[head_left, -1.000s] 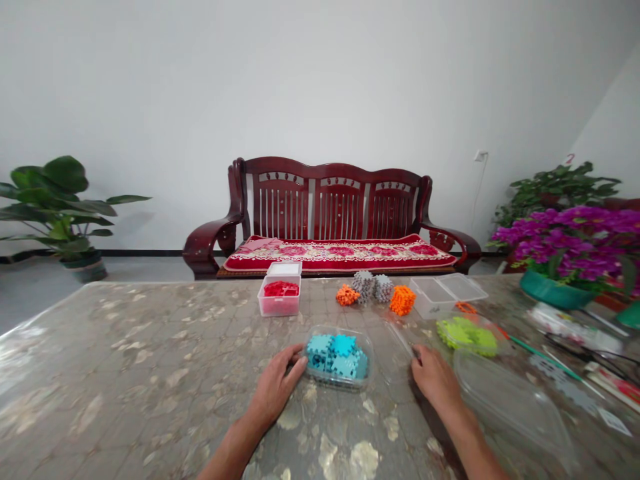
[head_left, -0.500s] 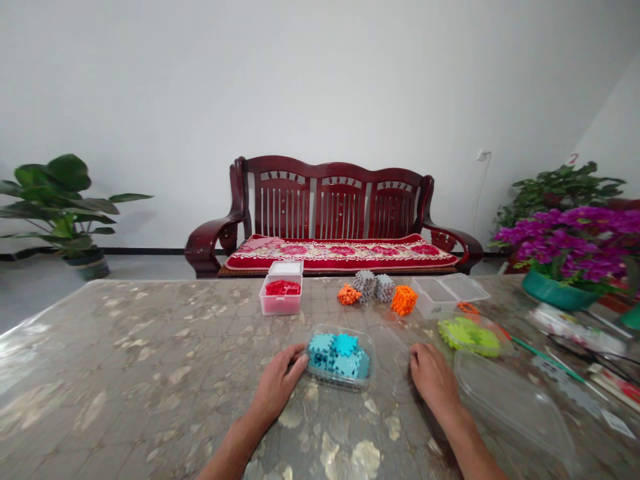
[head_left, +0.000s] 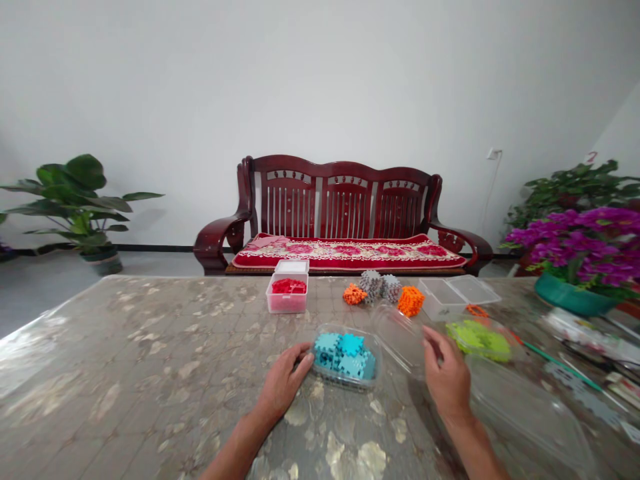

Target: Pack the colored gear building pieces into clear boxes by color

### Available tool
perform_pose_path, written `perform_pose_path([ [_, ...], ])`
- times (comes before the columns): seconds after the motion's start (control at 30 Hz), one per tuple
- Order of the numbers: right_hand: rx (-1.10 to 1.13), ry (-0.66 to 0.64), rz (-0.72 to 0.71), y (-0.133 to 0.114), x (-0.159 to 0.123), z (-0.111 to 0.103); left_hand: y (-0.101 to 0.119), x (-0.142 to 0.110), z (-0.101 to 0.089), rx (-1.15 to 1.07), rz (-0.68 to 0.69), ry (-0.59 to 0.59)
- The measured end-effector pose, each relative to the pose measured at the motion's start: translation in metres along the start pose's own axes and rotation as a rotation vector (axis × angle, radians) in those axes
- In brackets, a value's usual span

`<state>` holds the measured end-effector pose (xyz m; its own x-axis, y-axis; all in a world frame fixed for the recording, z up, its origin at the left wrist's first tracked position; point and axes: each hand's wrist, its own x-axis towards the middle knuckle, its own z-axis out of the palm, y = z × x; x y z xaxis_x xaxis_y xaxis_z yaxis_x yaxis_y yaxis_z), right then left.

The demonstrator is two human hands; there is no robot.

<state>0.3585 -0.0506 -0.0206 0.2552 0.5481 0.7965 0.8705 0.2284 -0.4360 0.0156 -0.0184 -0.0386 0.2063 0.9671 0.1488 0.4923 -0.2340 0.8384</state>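
A clear plastic tub [head_left: 371,381] filled with blue puzzle-like foam pieces [head_left: 345,352] sits on the table in front of me. My left hand [head_left: 286,383] rests against the tub's left side, fingers curled on its edge. My right hand [head_left: 448,378] holds a clear plastic lid [head_left: 397,331] tilted up off the table, just right of the tub.
Farther back stand a small tub of red pieces [head_left: 287,295], orange [head_left: 411,301] and grey [head_left: 379,287] assembled cubes, an open clear box [head_left: 447,296] and a container of green pieces [head_left: 479,337]. A large clear lid [head_left: 530,417] lies at right. Purple flowers [head_left: 583,250] stand on the right edge.
My right hand has taken the clear lid and lifted it off the table, tilting it up. The left hand stays on the tub. The view shifted slightly.
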Motion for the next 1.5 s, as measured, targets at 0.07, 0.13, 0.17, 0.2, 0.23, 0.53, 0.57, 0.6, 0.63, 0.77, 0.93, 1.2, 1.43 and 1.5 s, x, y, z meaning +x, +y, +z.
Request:
perform_pose_path([
  [0.07, 0.071, 0.049, -0.138, -0.020, 0.000, -0.004, -0.001, 0.000, 0.000, 0.008, -0.006, -0.009],
  [0.13, 0.153, 0.019, -0.276, -0.038, -0.005, -0.005, -0.001, 0.000, 0.000, 0.014, -0.012, -0.015],
  [0.17, 0.197, -0.021, -0.339, -0.046, -0.009, -0.005, -0.001, 0.000, 0.000, 0.015, -0.014, -0.013],
  [0.2, 0.239, -0.070, -0.390, -0.052, -0.013, -0.004, 0.000, 0.000, 0.000, 0.016, -0.015, -0.009],
  [0.23, 0.276, -0.121, -0.427, -0.058, -0.018, -0.003, 0.000, 0.000, 0.000, 0.015, -0.014, -0.005],
  [0.53, 0.348, -0.268, -0.477, -0.070, -0.037, 0.003, 0.006, -0.001, -0.002, -0.007, 0.002, -0.001],
  [0.57, 0.344, -0.259, -0.482, -0.069, -0.037, 0.003, 0.006, -0.001, -0.002, -0.008, 0.004, -0.002],
  [0.6, 0.340, -0.246, -0.484, -0.067, -0.035, 0.003, 0.006, -0.001, -0.002, -0.009, 0.006, -0.002],
  [0.63, 0.333, -0.228, -0.478, -0.065, -0.033, 0.003, 0.006, -0.001, -0.002, -0.008, 0.006, -0.002],
  [0.77, 0.283, -0.054, -0.228, -0.059, -0.016, 0.005, 0.006, -0.002, -0.002, -0.006, 0.004, -0.001],
  [0.93, 0.425, -0.029, 0.324, -0.064, 0.017, 0.015, 0.005, -0.002, -0.001, -0.024, -0.010, 0.031],
  [1.2, 0.486, -0.500, 0.462, -0.069, 0.025, 0.055, -0.003, -0.003, 0.003, -0.139, -0.003, 0.067],
  [1.43, 0.190, -0.487, 0.241, -0.061, 0.015, 0.070, 0.007, 0.000, -0.002, -0.050, 0.154, 0.121],
  [1.5, 0.131, -0.501, 0.194, -0.062, 0.015, 0.068, 0.018, 0.004, -0.003, 0.063, 0.258, 0.063],
])
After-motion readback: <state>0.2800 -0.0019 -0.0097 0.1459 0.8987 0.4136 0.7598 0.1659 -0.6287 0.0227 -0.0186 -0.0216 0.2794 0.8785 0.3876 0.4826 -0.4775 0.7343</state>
